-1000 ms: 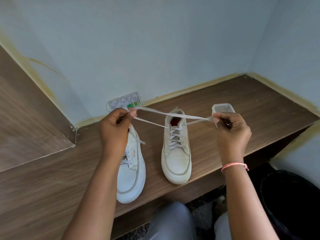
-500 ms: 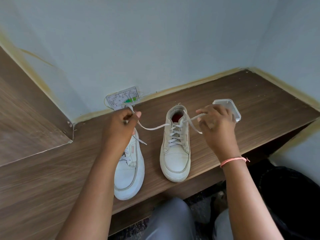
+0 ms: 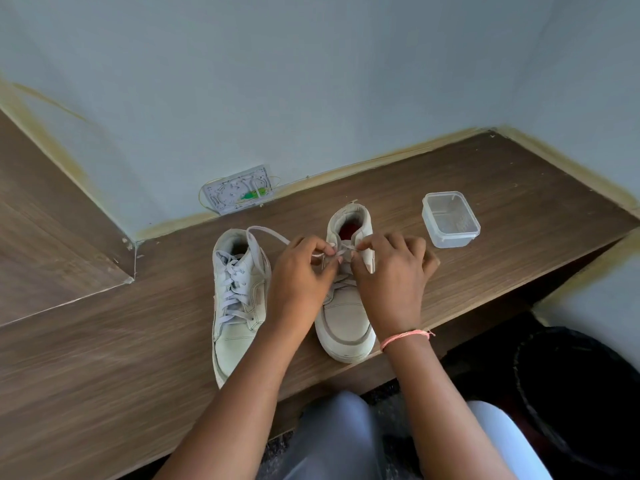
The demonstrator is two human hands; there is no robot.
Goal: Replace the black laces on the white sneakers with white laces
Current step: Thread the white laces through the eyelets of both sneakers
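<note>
- Sneakers are sitting side by side on the bench, right sneaker toeing its front edge, left sneaker just beside.
- Left hand and right hand are pinching the white lace together over the right sneaker.
- No writing is showing legibly.
- Box is leaving bare bench beyond.

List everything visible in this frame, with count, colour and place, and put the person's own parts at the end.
left sneaker: one, white, white-laced, on the wooden shelf, left of the other.
right sneaker: one, white, red inside, near the shelf's front edge.
white lace: one, runs from the right sneaker's top, a loop draped over the left sneaker's collar.
plastic container: one, clear, right of the sneakers.
wall plate: one, white with a green patch, on the wall behind.
wooden shelf: one, brown.
bin: one, black, lower right.
wristband: one, pink, right wrist.
left hand: pinches the lace.
right hand: pinches the lace.
</note>
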